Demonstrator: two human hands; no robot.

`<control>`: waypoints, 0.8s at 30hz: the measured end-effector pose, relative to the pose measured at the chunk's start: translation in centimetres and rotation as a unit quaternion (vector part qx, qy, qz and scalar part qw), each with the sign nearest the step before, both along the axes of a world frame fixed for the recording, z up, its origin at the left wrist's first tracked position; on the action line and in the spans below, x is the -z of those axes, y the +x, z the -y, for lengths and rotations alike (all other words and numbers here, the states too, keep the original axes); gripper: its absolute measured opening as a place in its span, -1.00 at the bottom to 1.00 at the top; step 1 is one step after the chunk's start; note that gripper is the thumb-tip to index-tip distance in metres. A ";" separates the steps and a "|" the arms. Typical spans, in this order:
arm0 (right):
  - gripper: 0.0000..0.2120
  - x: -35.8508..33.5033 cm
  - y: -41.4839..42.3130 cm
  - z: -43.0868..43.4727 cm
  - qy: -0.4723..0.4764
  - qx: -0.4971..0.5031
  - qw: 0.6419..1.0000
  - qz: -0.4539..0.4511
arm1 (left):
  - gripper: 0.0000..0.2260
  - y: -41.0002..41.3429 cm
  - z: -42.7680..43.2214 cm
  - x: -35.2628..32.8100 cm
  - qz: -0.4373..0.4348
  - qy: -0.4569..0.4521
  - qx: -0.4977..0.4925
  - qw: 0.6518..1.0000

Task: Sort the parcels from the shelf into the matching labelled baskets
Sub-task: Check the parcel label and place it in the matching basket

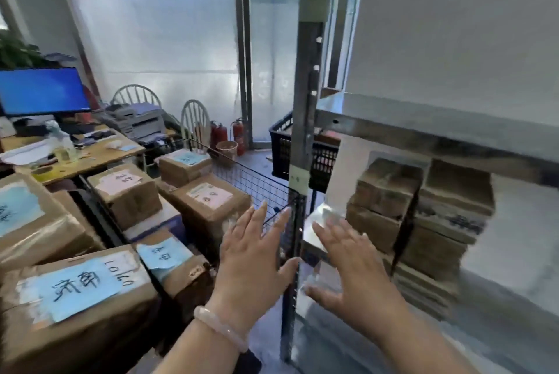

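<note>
Both left hand [254,255] and right hand [354,267] splayed, empty, near parcels [388,189]

Item 1, left hand [254,255]: I read it raised, back toward the camera, fingers straight and fanned, tips pointing up and away, thumb spread to the right. It grips nothing.

Item 2, left wrist: bare, ringed by a pale pink translucent bangle [220,328]; bare left forearm [187,349] rises from the bottom edge.

Item 3, right hand [354,267]: I log it slightly lower, back up, fingers splayed and angled up-left, thumb out to the left. It grips nothing.

Item 4, right forearm [423,340]: bare, entering from the lower right.

Item 5, spacing: hands near one another, apart, thumbs facing.
</note>
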State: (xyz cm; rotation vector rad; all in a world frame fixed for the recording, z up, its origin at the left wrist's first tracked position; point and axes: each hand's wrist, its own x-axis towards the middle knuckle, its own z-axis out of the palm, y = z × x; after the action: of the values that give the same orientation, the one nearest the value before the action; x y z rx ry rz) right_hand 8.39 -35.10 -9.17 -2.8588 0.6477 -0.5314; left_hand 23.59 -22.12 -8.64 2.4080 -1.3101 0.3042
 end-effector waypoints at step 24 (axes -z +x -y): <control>-0.24 -0.8 -24.8 12.3 0.092 0.178 0.978 0.050 | -0.21 -19.2 23.8 -3.9 -0.130 0.026 0.108 0.985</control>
State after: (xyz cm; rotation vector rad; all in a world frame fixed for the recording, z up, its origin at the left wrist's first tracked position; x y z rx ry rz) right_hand -16.46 -47.35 -8.42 -2.5356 1.1368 -0.6215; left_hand 4.38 -45.90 -4.71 2.2285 -1.4516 -0.1013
